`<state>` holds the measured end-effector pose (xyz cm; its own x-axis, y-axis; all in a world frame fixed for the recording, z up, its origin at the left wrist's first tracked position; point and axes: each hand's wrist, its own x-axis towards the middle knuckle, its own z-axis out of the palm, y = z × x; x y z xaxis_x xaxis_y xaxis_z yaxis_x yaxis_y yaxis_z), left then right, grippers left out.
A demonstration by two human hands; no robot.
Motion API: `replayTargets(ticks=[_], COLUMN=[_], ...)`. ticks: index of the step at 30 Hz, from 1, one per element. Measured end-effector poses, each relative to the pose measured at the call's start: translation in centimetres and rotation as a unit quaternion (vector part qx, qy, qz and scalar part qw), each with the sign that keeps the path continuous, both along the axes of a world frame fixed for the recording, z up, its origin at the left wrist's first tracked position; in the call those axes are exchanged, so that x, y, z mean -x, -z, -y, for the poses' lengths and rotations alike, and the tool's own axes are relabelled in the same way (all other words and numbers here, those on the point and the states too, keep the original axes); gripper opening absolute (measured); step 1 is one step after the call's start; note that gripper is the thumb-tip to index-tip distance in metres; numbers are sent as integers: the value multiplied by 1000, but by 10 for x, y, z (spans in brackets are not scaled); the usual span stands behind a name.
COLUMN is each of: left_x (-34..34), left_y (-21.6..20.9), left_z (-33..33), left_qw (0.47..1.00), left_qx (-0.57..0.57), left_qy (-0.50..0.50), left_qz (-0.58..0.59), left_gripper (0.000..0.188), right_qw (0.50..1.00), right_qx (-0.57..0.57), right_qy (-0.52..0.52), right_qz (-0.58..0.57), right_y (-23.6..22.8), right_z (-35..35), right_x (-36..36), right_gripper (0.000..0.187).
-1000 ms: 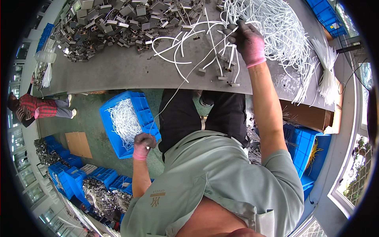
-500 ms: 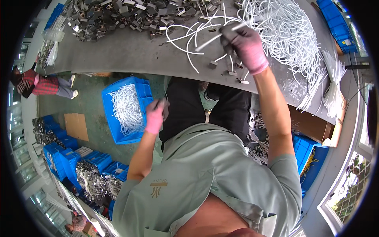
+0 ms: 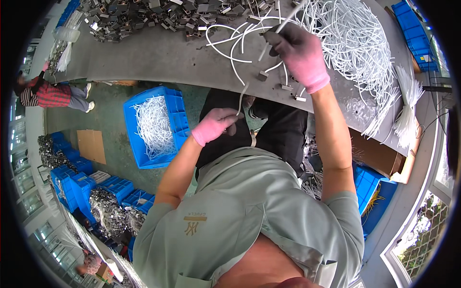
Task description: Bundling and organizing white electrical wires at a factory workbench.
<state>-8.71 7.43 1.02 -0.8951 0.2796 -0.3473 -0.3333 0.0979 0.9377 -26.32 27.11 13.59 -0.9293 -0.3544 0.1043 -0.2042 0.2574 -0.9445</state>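
Observation:
Both my hands wear gloves, pink at the wrist and grey at the fingers. My right hand, closed over the near side of the grey table, grips a thin white tube that slants up past the fingers. Below the table's edge, over my lap, my left hand pinches a short white strip pointing upward. Several loose white tubes curl on the table to the left of my right hand. Small grey metal blocks with white tubes lie just beneath it.
A tangled heap of white tubes covers the table's right, beside a tied bundle. Grey metal pieces are piled at the far left. A blue crate of white pieces stands on the floor; another person is far left.
My left hand has moved right and slightly up, from near the blue crate to over my lap. My right hand has shifted slightly right and down, and its tube now stands steeper.

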Motion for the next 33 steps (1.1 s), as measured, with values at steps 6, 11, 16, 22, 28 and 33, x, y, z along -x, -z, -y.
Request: replayTargets(ticks=[6, 11, 16, 22, 28, 33], left_x=[5, -1, -6, 4, 28, 57], left_y=[40, 43, 27, 3, -5, -11], left_z=[-5, -6, -8, -9, -15, -27], left_qw=[995, 999, 999, 977, 964, 949], left_qx=[-68, -37, -5, 136, 26, -34], left_qy=[-3, -30, -44, -110, -200, -265], left_qz=[74, 23, -23, -124, -172, -165], left_gripper=[25, 22, 23, 24, 23, 26], right_qw=[964, 954, 958, 941, 960, 964], right_qx=[-240, -247, -262, 171, 128, 127], right_qy=[-27, 30, -2, 43, -53, -81], right_qz=[-114, -169, -115, 289, 242, 220], right_y=[95, 128, 144, 86, 89, 86], right_z=[23, 31, 15, 5, 11, 8], right_x=[-14, -54, -48, -31, -51, -48], right_gripper=[16, 16, 16, 31, 31, 25])
